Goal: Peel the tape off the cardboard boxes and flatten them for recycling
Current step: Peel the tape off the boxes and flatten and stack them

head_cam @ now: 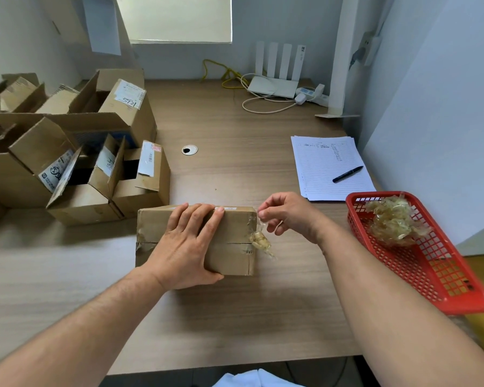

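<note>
On the wooden desk (235, 129), opened cardboard boxes (67, 152) wait at the left. The red basket (354, 219) at the right collects a wad of peeled tape (394, 222). The closed cardboard box (232, 230) lies near the front edge. The left hand (187, 241) presses flat on it, probably to steady it. The right hand (288, 216) pinches the loose tape strip (260, 240) at its right end.

single view, worn on person's head, wide-angle, edges bowed. looks forward and steeply down over wooden desk (235, 129), close above its near edge. both forearms enter from bottom corners. left hand (185, 247) and right hand (288, 216) sit near centre, close to lens. wall (263, 23) tops frame at far side. stacked boxes (67, 152) far left, red basket (419, 275) near right.
</note>
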The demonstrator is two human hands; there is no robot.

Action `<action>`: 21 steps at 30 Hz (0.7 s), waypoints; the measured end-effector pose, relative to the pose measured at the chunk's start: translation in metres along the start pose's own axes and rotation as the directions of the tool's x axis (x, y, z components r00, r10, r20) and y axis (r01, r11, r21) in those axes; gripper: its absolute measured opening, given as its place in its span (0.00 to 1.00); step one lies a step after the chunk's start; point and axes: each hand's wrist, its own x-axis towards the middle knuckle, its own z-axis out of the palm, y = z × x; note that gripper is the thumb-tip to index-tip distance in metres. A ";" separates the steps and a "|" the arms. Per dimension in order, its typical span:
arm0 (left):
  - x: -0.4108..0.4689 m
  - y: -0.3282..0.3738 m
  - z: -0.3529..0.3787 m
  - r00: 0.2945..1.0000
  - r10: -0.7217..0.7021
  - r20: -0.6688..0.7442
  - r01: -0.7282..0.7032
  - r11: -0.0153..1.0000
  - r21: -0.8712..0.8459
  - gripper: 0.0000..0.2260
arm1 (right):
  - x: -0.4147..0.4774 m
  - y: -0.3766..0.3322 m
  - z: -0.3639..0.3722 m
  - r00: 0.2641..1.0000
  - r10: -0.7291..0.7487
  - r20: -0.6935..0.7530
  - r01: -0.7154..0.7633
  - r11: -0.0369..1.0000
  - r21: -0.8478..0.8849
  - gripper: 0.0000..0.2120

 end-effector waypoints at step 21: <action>0.002 0.000 0.001 0.999 -0.023 -0.023 0.023 1.000 0.008 0.53 | 0.005 0.006 0.018 0.981 -0.111 -0.157 0.121 0.991 0.059 0.11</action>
